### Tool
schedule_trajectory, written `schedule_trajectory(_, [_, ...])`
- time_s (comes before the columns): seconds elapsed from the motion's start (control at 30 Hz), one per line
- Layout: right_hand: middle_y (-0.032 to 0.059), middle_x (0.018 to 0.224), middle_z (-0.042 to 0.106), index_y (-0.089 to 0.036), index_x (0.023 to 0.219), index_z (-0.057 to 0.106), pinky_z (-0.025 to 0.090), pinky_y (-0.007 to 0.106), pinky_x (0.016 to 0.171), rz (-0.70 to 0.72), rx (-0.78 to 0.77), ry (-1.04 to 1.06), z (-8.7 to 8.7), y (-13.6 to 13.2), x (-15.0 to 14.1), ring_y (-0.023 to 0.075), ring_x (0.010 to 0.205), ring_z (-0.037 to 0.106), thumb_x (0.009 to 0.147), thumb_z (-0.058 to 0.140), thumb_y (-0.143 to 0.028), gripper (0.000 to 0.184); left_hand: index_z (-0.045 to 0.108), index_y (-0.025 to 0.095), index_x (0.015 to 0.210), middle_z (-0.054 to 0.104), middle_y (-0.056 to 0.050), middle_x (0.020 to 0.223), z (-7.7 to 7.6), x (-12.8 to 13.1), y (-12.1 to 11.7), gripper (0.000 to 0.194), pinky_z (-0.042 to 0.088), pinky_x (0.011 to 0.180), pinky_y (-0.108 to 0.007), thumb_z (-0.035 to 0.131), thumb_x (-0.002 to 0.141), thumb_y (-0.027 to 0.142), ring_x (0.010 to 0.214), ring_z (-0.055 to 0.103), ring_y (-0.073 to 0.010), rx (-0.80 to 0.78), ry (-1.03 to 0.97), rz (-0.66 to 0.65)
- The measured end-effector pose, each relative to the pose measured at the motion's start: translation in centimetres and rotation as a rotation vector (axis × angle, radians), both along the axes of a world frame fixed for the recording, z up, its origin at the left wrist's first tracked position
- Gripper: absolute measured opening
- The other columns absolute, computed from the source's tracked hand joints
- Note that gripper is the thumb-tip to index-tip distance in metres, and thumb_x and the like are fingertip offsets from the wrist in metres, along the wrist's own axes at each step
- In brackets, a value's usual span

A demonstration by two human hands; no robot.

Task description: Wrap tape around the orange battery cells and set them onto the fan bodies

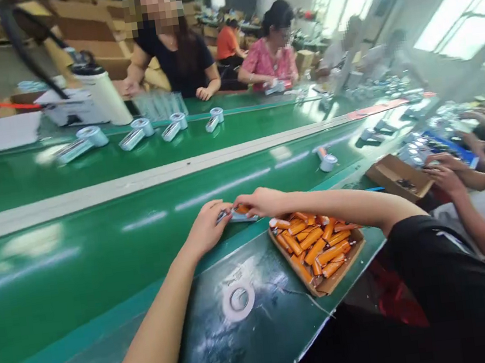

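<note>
My left hand (206, 228) is closed around one end of a light-blue housing (243, 217) at the near edge of the green belt; the fingers hide most of that end. My right hand (265, 202) bends over the other end, its fingers closed on an orange cylindrical battery (241, 209) lying at the housing. Whether the battery sits fully inside cannot be made out. Below my right forearm stands an open cardboard box (324, 288) heaped with orange batteries (315, 249), some with thin wires.
A tape roll (238, 300) lies on the dark bench before me. Round-headed handled parts (134, 134) rest on the belt's far side, and another (327, 160) is on the near side. Co-workers sit opposite; a neighbour's hands (442, 173) are at the right beside a brown box (399, 179).
</note>
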State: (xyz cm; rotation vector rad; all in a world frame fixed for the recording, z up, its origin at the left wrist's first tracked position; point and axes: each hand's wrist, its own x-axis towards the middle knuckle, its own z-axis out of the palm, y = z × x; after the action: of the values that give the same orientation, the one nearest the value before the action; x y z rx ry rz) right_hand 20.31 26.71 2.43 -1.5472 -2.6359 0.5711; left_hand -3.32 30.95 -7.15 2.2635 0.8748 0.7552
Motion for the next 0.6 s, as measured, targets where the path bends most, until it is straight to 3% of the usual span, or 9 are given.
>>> schedule_trajectory(0.17, [0.0027, 0.091, 0.079, -0.026, 0.144, 0.070, 0.038, 0.024, 0.062, 0.030, 0.015, -0.163, 0.3, 0.5, 0.1, 0.0187, 0.074, 0.066, 0.102, 0.068, -0.017, 0.043, 0.073, 0.024, 0.109, 0.079, -0.014, 0.120, -1.6, 0.7, 0.6, 0.044, 0.053, 0.121, -0.055, 0.043, 0.103, 0.055, 0.130, 0.066, -0.0332, 0.076, 0.001, 0.091])
schedule_trajectory(0.3, [0.0053, 0.103, 0.083, -0.026, 0.151, 0.067, 0.039, 0.023, 0.062, 0.057, 0.001, -0.203, 0.7, 0.4, 0.0, 0.0186, 0.080, 0.071, 0.102, 0.069, -0.013, 0.050, 0.070, 0.026, 0.100, 0.083, -0.013, 0.117, -1.6, 1.2, 0.9, 0.044, 0.057, 0.116, -0.054, 0.044, 0.098, 0.061, 0.121, 0.072, -0.0335, 0.081, -0.031, 0.147])
schedule_trajectory(0.47, [0.0081, 0.116, 0.086, -0.030, 0.155, 0.066, 0.043, 0.024, 0.062, 0.139, 0.040, -0.289, 0.4, 1.4, -0.3, 0.0211, 0.091, 0.079, 0.107, 0.070, -0.025, 0.048, 0.064, 0.028, 0.092, 0.085, -0.014, 0.110, 0.0, 2.2, 0.8, 0.037, 0.063, 0.100, -0.051, 0.042, 0.094, 0.058, 0.108, 0.077, -0.0344, 0.025, -0.020, 0.300])
schedule_trajectory(0.6, [0.0023, 0.109, 0.088, -0.036, 0.130, 0.080, 0.051, 0.024, 0.066, 0.204, 0.050, -0.303, -0.3, 2.9, -0.9, 0.0208, 0.089, 0.082, 0.103, 0.078, -0.028, 0.029, 0.060, 0.029, 0.087, 0.086, -0.015, 0.106, 2.3, 3.3, 0.2, 0.031, 0.063, 0.095, -0.049, 0.040, 0.094, 0.052, 0.107, 0.079, -0.0353, -0.026, 0.052, 0.363])
